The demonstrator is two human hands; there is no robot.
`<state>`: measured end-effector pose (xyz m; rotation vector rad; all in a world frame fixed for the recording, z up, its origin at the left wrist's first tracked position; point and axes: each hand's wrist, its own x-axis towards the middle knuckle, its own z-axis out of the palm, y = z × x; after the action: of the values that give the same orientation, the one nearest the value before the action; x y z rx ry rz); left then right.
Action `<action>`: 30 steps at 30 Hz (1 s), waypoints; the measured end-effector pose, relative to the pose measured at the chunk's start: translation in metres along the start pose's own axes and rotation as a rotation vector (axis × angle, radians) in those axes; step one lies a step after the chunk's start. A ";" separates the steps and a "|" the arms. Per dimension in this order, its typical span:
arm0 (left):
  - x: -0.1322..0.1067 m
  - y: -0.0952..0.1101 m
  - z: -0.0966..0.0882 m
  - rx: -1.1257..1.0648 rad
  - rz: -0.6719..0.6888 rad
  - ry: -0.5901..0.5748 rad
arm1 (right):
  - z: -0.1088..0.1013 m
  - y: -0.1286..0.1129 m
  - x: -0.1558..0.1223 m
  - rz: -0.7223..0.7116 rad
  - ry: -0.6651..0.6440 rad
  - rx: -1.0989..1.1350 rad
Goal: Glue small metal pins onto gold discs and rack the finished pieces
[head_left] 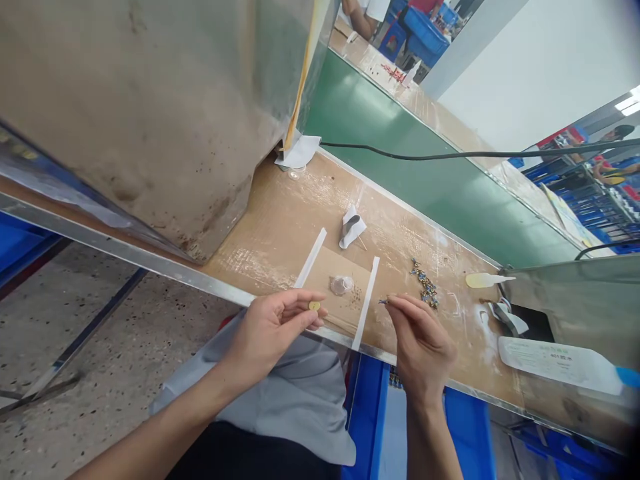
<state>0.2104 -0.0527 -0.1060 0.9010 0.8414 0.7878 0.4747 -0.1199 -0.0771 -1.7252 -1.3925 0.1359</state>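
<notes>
**Two pinched grips at the near edge of the worktop**

The gold disc is small, round, flat and shiny yellow. It sits at the fingertips of the left hand, just over the near edge of the worktop. That grip is narrow, with thumb and fingers closed on the disc's rim and its face turned up.

The right hand hovers beside it, also at the near edge. Its grip is pinched tight on a small blue part, which pokes out to the left of the fingertips; it is too small to make out its shape.

Between the two hands lies a cardboard mat, framed by two white strips. A clear dish rests on the mat, near the disc. A loose pile of parts lies just beyond the right hand. Further right a cream spatula lies flat on the worktop. A green belt runs along the far edge.
</notes>
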 end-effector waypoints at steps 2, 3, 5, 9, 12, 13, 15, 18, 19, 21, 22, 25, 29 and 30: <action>0.001 -0.002 0.001 0.049 0.021 0.014 | 0.008 -0.014 0.006 -0.020 -0.010 0.019; 0.001 -0.004 0.001 0.076 0.030 0.019 | 0.012 -0.020 0.009 -0.031 -0.022 0.026; 0.000 -0.006 0.000 0.124 0.041 0.019 | 0.019 -0.029 0.014 -0.050 -0.046 0.039; -0.003 -0.009 -0.002 0.172 0.049 0.007 | 0.030 -0.037 0.020 -0.094 -0.081 0.043; -0.005 -0.010 -0.001 0.207 0.065 0.010 | 0.035 -0.038 0.020 -0.156 -0.090 0.011; -0.005 -0.010 -0.001 0.212 0.067 0.012 | 0.037 -0.038 0.020 -0.171 -0.092 -0.002; -0.006 -0.009 0.000 0.208 0.067 0.015 | 0.039 -0.038 0.020 -0.192 -0.097 -0.024; -0.007 -0.006 0.001 0.218 0.070 0.013 | 0.042 -0.038 0.020 -0.218 -0.104 -0.045; -0.007 -0.005 0.001 0.225 0.074 0.012 | 0.042 -0.038 0.020 -0.226 -0.104 -0.050; -0.007 -0.003 0.001 0.240 0.080 0.013 | 0.043 -0.037 0.020 -0.235 -0.107 -0.062; -0.006 -0.003 0.001 0.246 0.082 0.014 | 0.044 -0.037 0.020 -0.240 -0.111 -0.068; -0.005 -0.004 0.001 0.259 0.085 0.011 | 0.044 -0.036 0.021 -0.247 -0.125 -0.084; -0.005 -0.004 0.001 0.262 0.085 0.011 | 0.044 -0.036 0.020 -0.248 -0.120 -0.095; -0.005 -0.004 0.001 0.263 0.086 0.013 | 0.043 -0.036 0.020 -0.249 -0.112 -0.094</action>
<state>0.2098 -0.0588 -0.1076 1.1720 0.9368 0.7690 0.4304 -0.0803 -0.0702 -1.6242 -1.7079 0.0303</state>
